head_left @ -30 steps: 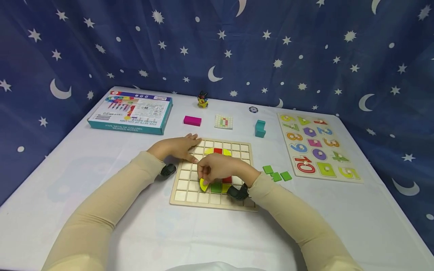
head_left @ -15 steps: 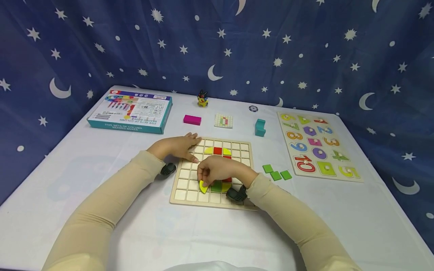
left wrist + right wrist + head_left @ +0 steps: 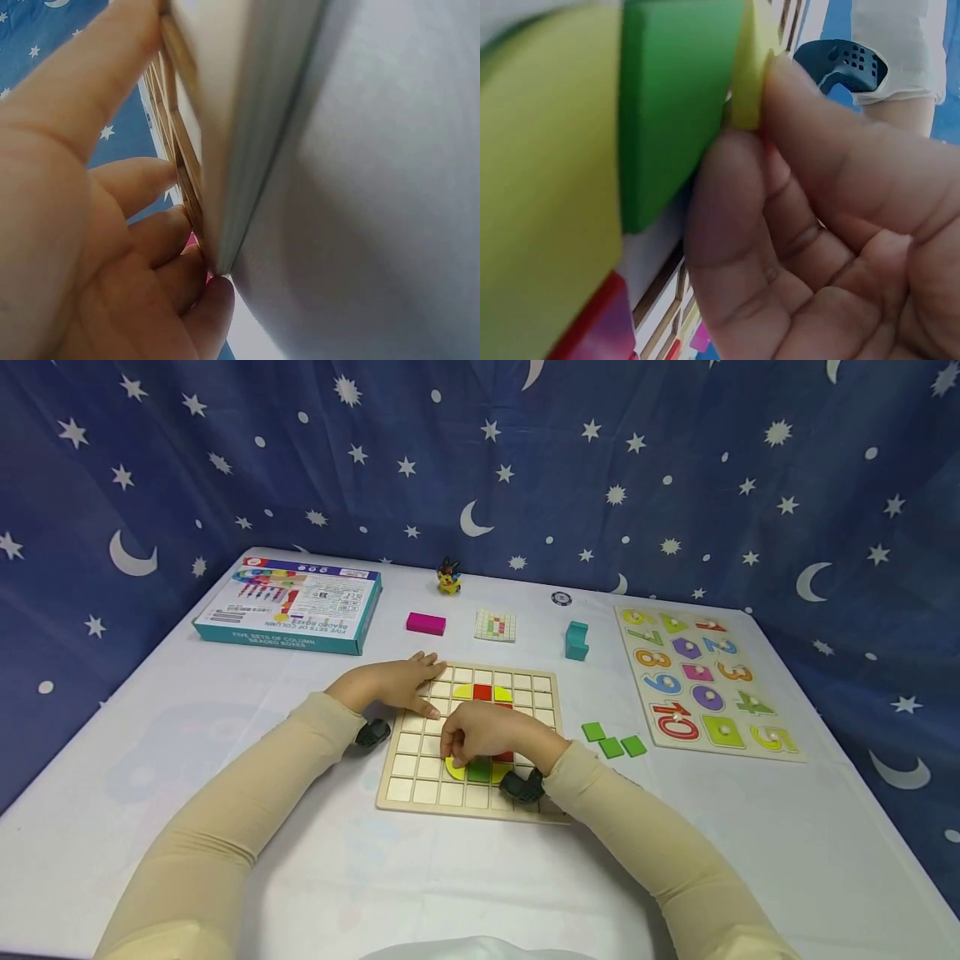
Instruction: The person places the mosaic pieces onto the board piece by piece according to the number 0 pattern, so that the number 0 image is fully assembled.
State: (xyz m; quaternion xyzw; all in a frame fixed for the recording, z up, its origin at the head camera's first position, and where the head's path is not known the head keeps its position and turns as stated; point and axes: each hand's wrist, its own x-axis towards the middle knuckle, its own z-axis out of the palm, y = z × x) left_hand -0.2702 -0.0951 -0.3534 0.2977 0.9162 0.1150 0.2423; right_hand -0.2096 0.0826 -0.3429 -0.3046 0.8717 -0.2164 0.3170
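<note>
The right hand (image 3: 487,731) pinches a yellow quarter-circle tile (image 3: 455,770) between thumb and finger at a cell of the wooden grid board (image 3: 465,815). In the right wrist view that yellow tile (image 3: 748,75) stands beside a green square tile (image 3: 675,97), with another yellow tile (image 3: 547,187) nearer the camera. The left hand (image 3: 390,683) rests on the board's upper left edge with its fingers spread. In the left wrist view its fingertips touch the board's rim (image 3: 232,165). Red tiles (image 3: 482,692) and yellow tiles lie farther up the board, partly hidden by the right hand.
Several green square tiles (image 3: 611,747) lie right of the board, and a number puzzle board (image 3: 693,693) lies beyond them. Behind stand a magenta block (image 3: 426,624), a pattern card (image 3: 495,625), a teal block (image 3: 576,641), a small figure (image 3: 448,577) and a flat box (image 3: 292,606).
The yellow tile in the right hand has turned from tilted to nearly flat and moved slightly right, against the green tile's side. The left hand stays in place.
</note>
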